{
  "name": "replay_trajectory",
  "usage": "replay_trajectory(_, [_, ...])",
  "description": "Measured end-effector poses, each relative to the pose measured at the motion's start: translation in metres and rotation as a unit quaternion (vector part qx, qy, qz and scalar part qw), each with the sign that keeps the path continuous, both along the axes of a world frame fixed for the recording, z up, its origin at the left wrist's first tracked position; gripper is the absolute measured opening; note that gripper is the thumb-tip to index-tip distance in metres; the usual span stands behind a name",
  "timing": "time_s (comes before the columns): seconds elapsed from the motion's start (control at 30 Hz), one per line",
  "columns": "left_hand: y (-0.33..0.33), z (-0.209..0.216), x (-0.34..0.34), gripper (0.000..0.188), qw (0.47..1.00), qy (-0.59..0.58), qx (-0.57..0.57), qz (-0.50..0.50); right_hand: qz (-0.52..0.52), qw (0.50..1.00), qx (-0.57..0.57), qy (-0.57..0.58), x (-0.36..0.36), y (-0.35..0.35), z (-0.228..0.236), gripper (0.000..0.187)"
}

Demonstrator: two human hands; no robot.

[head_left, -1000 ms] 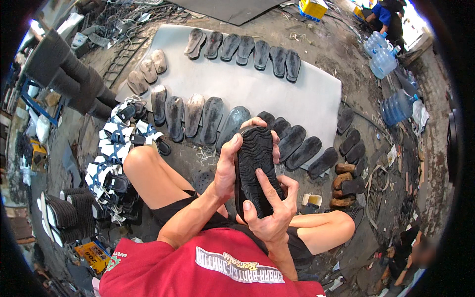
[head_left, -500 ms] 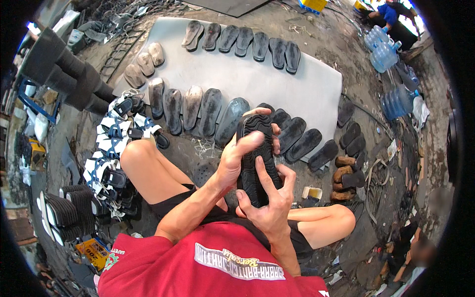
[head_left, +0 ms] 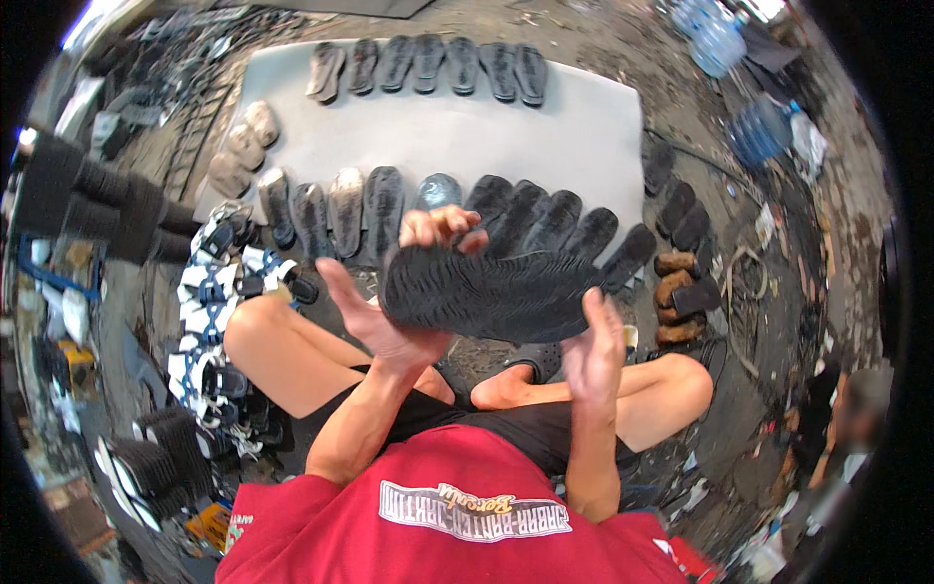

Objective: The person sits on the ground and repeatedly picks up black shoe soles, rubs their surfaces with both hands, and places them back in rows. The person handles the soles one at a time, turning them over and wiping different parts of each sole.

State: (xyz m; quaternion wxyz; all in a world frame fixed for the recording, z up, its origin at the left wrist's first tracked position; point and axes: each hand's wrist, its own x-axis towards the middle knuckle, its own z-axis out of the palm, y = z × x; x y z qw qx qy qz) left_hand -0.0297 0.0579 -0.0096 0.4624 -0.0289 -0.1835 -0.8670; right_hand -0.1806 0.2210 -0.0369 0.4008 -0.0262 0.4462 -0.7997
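Observation:
A black shoe sole [head_left: 486, 295] with a wavy ridged tread lies level across my two hands, tread up, long side running left to right. Its left end rests against the palm of my left hand [head_left: 384, 326]; the thumb stands away from it, and the loosely curled fingers show past the far edge. At the other end, my right hand [head_left: 595, 355] has its thumb against the edge, with its other fingers hidden below. Just beyond my left fingers is a shiny bluish sole-shaped piece [head_left: 438, 189], partly covered by them.
A pale sheet [head_left: 467, 136] on the ground carries rows of dark soles [head_left: 428, 63] and a few beige ones [head_left: 230, 175]. White-and-navy sandals [head_left: 209, 321] pile up at left. Brown furry pieces [head_left: 676, 297] and clear water jugs [head_left: 759, 131] are at right.
The sole has turned from upright to crosswise. My left thumb has come off its tread, and my right hand has moved from its lower part to the right end.

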Motion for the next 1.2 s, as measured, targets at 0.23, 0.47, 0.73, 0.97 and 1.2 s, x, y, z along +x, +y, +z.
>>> replay_trajectory(0.23, [0.054, -0.032, 0.009, 0.047, 0.884, -0.087, 0.168, -0.428, 0.074, 0.948, 0.067, 0.303, -0.074, 0.023, 0.037, 0.017])
replay_trajectory(0.47, [0.089, -0.04, -0.002, 0.096, 0.832, -0.181, 0.108, -0.513, 0.136, 0.925, 0.129, 0.33, -0.054, 0.022, 0.052, 0.022])
replay_trajectory(0.73, [0.089, -0.039, 0.005, 0.105, 0.84, -0.228, 0.02, -0.493, 0.052, 0.871, 0.177, 0.455, -0.031, 0.023, 0.079, 0.024])
replay_trajectory(0.97, [0.094, -0.037, 0.01, 0.096, 0.85, -0.19, 0.015, -0.491, 0.042, 0.841, 0.206, 0.499, -0.031, 0.022, 0.075, 0.023])
replay_trajectory(1.2, [0.098, -0.059, 0.02, 0.09, 0.866, -0.223, -0.004, -0.448, 0.059, 0.848, 0.163, 0.5, -0.02, 0.02, 0.059, 0.022])
